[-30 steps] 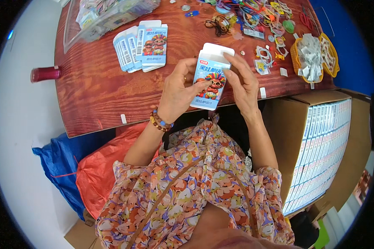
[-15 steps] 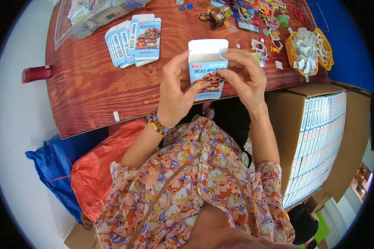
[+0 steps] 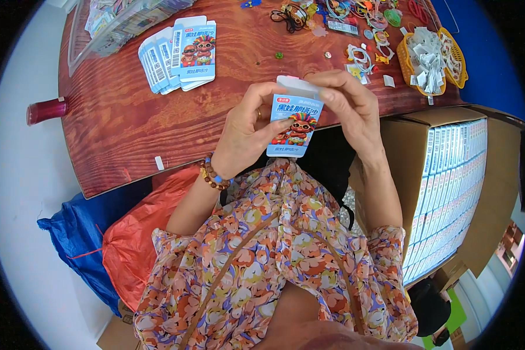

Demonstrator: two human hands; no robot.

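At the table's (image 3: 111, 122) near edge: blue box (image 3: 301, 131), left hand (image 3: 242, 131) holding; right hand (image 3: 356, 116) at top corner, grip unclear. White flap (image 3: 290, 83) now appears lower, opening less exposed.

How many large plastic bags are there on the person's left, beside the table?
2: a blue bag nearer the wall, and a red bag beside it, nearer the person. Others could be hidden behind them.

A red-brown, wood-grained worktop (image 3: 116, 116) is filling the frame's upper part. A clear bin (image 3: 122, 42) is standing upper left, light-blue cartons (image 3: 195, 55) are lying fanned nearby, colourful trinkets (image 3: 377, 22) are lying scattered upper right, yellow baskets (image 3: 403, 64) sitting beside them.
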